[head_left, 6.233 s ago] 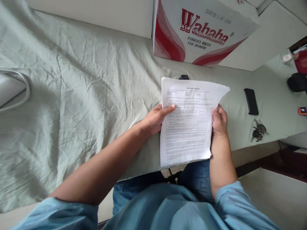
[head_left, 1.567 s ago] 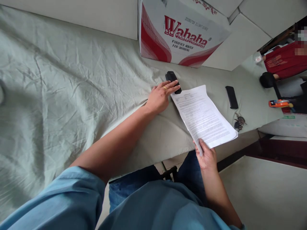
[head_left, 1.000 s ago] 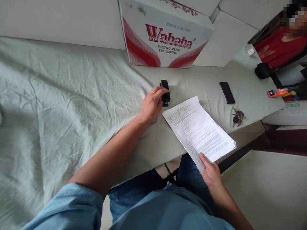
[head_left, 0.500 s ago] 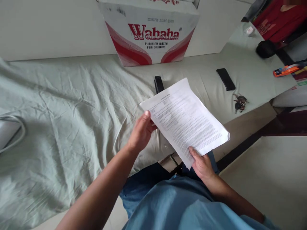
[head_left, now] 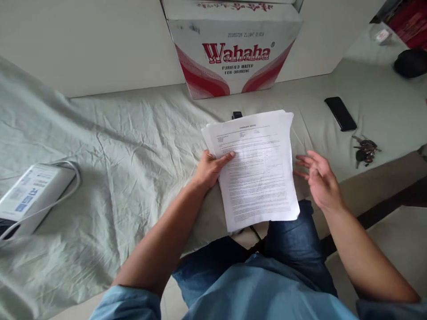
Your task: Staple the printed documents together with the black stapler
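My left hand [head_left: 210,168] grips the left edge of a stack of printed white sheets [head_left: 258,169], thumb on top, holding it over the table's front edge. Just right of the sheets, my right hand [head_left: 318,178] hovers with fingers spread and holds nothing. A black stapler [head_left: 236,115] lies on the cloth behind the sheets, and only its far tip shows above the paper's top edge.
A wrinkled pale green cloth [head_left: 110,151] covers the table. A red-and-white Wahaha water carton [head_left: 233,49] stands at the back. A black phone [head_left: 340,114] and a bunch of keys [head_left: 365,149] lie to the right. At the left edge sits a white box with a cable [head_left: 31,195].
My left hand left the stapler and took the left edge of the sheets. My right hand has let go of the paper and now hovers spread beside it. The sheets turned upright toward me.
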The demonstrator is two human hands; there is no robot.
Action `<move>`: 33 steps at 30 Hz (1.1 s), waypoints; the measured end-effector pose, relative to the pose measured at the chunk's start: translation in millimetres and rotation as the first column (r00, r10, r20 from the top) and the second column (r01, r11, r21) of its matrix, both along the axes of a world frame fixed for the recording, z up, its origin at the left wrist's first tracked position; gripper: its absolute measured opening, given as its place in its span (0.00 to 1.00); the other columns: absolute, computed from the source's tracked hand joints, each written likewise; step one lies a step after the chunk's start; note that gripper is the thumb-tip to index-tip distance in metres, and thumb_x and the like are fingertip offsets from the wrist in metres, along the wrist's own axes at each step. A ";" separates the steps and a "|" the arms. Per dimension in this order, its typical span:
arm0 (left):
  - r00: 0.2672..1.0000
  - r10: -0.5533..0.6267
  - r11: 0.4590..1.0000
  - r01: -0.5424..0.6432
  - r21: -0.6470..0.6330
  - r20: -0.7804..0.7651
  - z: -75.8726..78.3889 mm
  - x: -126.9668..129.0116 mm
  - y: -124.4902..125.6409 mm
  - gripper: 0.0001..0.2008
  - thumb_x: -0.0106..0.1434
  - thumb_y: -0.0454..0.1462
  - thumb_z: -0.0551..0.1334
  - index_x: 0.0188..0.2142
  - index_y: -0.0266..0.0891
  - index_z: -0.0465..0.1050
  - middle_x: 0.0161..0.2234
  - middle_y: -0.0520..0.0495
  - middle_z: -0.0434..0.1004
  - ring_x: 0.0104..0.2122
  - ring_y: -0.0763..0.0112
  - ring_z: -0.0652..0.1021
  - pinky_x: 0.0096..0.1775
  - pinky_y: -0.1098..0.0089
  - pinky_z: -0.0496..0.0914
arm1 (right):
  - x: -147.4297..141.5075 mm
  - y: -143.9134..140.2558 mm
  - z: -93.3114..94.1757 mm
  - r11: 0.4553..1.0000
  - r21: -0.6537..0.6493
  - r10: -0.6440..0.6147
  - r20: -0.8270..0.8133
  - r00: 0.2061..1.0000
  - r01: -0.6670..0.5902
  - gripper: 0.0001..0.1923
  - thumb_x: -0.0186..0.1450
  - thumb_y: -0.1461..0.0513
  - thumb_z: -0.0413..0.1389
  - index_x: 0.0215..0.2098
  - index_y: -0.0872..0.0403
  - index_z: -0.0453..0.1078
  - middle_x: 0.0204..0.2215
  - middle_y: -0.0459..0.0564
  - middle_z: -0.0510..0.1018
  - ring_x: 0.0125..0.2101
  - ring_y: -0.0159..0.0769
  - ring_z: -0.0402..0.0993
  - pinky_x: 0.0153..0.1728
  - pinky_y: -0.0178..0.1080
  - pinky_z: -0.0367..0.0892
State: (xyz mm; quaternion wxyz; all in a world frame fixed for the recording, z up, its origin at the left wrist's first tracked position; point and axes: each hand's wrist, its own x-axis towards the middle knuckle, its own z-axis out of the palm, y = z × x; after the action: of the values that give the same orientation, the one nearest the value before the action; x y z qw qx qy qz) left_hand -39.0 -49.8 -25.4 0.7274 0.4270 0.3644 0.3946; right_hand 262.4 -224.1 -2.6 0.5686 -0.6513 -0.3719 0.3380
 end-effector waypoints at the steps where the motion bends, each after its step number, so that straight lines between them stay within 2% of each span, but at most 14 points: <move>1: 1.000 -0.015 1.000 0.015 0.001 -0.005 -2.3 0.3 -0.5 0.28 0.53 0.52 0.85 0.47 0.38 0.88 0.49 0.36 0.91 0.52 0.40 0.89 0.58 0.45 0.83 | 3.2 24.0 2.3 0.998 0.004 0.064 0.034 0.997 -0.064 0.38 0.61 0.37 0.73 0.65 0.38 0.75 0.61 0.53 0.85 0.60 0.50 0.82 0.55 0.53 0.83; 3: 0.999 -0.036 0.999 0.036 -0.015 0.003 -5.9 -0.6 -2.2 0.27 0.55 0.52 0.84 0.47 0.38 0.88 0.49 0.36 0.91 0.53 0.40 0.88 0.59 0.45 0.82 | 7.4 74.1 6.8 0.966 -0.061 0.253 0.060 0.966 -0.250 0.41 0.56 0.36 0.77 0.61 0.42 0.78 0.53 0.54 0.88 0.57 0.53 0.85 0.56 0.55 0.83; 5: 0.999 -0.023 0.997 0.027 -0.071 0.047 -7.7 -2.0 -3.1 0.26 0.56 0.53 0.83 0.45 0.38 0.88 0.47 0.36 0.91 0.54 0.39 0.88 0.59 0.44 0.82 | 9.9 120.7 9.8 0.912 -0.127 0.401 0.063 0.914 -0.391 0.36 0.53 0.38 0.79 0.52 0.45 0.83 0.45 0.52 0.91 0.53 0.56 0.87 0.55 0.58 0.84; 7: 0.991 0.031 0.988 -0.011 -0.155 0.128 -8.3 -2.7 -2.1 0.26 0.57 0.54 0.82 0.45 0.39 0.87 0.47 0.37 0.91 0.56 0.37 0.87 0.60 0.44 0.81 | 10.0 156.8 8.7 0.907 -0.111 0.417 0.101 0.903 -0.406 0.27 0.52 0.42 0.81 0.43 0.44 0.85 0.39 0.48 0.91 0.50 0.55 0.88 0.55 0.60 0.84; 10: 0.960 0.115 0.959 -0.040 -0.280 0.257 -9.8 -3.2 2.3 0.27 0.61 0.57 0.78 0.48 0.41 0.85 0.48 0.39 0.91 0.61 0.38 0.85 0.62 0.45 0.80 | 4.6 184.0 -2.5 0.938 -0.011 0.345 0.059 0.937 -0.345 0.22 0.55 0.43 0.80 0.41 0.41 0.85 0.38 0.45 0.91 0.51 0.56 0.88 0.55 0.60 0.84; 12: 0.948 0.124 0.942 -0.020 -0.335 0.293 -12.2 -4.5 5.3 0.27 0.62 0.58 0.77 0.48 0.41 0.84 0.49 0.40 0.91 0.63 0.37 0.84 0.63 0.45 0.79 | 0.0 186.5 -13.0 0.954 0.014 0.299 0.015 0.954 -0.299 0.21 0.55 0.43 0.80 0.40 0.42 0.84 0.37 0.45 0.91 0.51 0.57 0.88 0.53 0.60 0.84; 16: 0.961 0.090 0.930 0.013 -0.369 0.261 -17.4 -9.8 8.5 0.26 0.65 0.57 0.75 0.49 0.41 0.82 0.49 0.38 0.90 0.63 0.35 0.83 0.62 0.43 0.80 | -3.4 180.6 -27.2 0.964 -0.005 0.266 -0.039 0.963 -0.266 0.22 0.54 0.43 0.80 0.39 0.41 0.83 0.36 0.44 0.91 0.50 0.54 0.88 0.51 0.58 0.84; 19: 0.971 0.062 0.932 0.026 -0.361 0.229 -18.4 -12.7 9.4 0.27 0.67 0.59 0.73 0.51 0.41 0.81 0.51 0.38 0.90 0.64 0.34 0.83 0.60 0.42 0.81 | -2.1 182.0 -30.2 0.975 0.056 0.221 -0.115 0.968 -0.216 0.25 0.51 0.41 0.81 0.37 0.40 0.81 0.35 0.42 0.89 0.50 0.53 0.87 0.49 0.57 0.85; 23: 0.973 0.052 0.939 0.028 -0.342 0.224 -15.7 -12.0 10.7 0.28 0.66 0.60 0.74 0.52 0.42 0.81 0.51 0.38 0.90 0.64 0.34 0.82 0.60 0.42 0.81 | -0.6 184.6 -28.1 0.981 0.055 0.194 -0.174 0.966 -0.187 0.28 0.43 0.45 0.85 0.35 0.43 0.81 0.33 0.44 0.88 0.48 0.54 0.87 0.49 0.58 0.83; 26: 0.971 0.062 0.945 0.019 -0.328 0.233 -12.4 -9.8 11.6 0.30 0.67 0.63 0.71 0.54 0.43 0.81 0.51 0.39 0.90 0.65 0.34 0.82 0.60 0.42 0.81 | 0.5 182.1 -23.4 0.979 0.061 0.202 -0.196 0.960 -0.194 0.24 0.47 0.49 0.84 0.37 0.46 0.84 0.34 0.47 0.90 0.46 0.54 0.87 0.52 0.59 0.81; 29: 0.972 0.050 0.953 0.024 -0.303 0.232 -10.9 -8.0 13.0 0.32 0.69 0.64 0.69 0.56 0.43 0.82 0.51 0.40 0.90 0.65 0.34 0.81 0.59 0.41 0.82 | 2.0 180.8 -21.0 0.975 0.106 0.217 -0.242 0.946 -0.197 0.20 0.53 0.51 0.81 0.40 0.46 0.85 0.37 0.48 0.91 0.52 0.55 0.87 0.57 0.60 0.79; 33: 0.974 0.044 0.954 0.026 -0.299 0.223 -13.0 -6.8 15.4 0.31 0.67 0.63 0.71 0.55 0.43 0.82 0.50 0.40 0.90 0.64 0.34 0.82 0.58 0.42 0.82 | 3.1 186.2 -25.4 0.976 0.143 0.197 -0.251 0.948 -0.165 0.18 0.55 0.50 0.79 0.40 0.44 0.85 0.38 0.48 0.91 0.57 0.55 0.86 0.59 0.59 0.80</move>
State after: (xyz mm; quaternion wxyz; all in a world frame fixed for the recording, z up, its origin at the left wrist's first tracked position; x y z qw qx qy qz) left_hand -45.7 -34.4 -38.4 0.8188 0.2622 0.3362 0.3844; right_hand 265.5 -37.8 -28.0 0.6176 -0.5280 -0.3709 0.4496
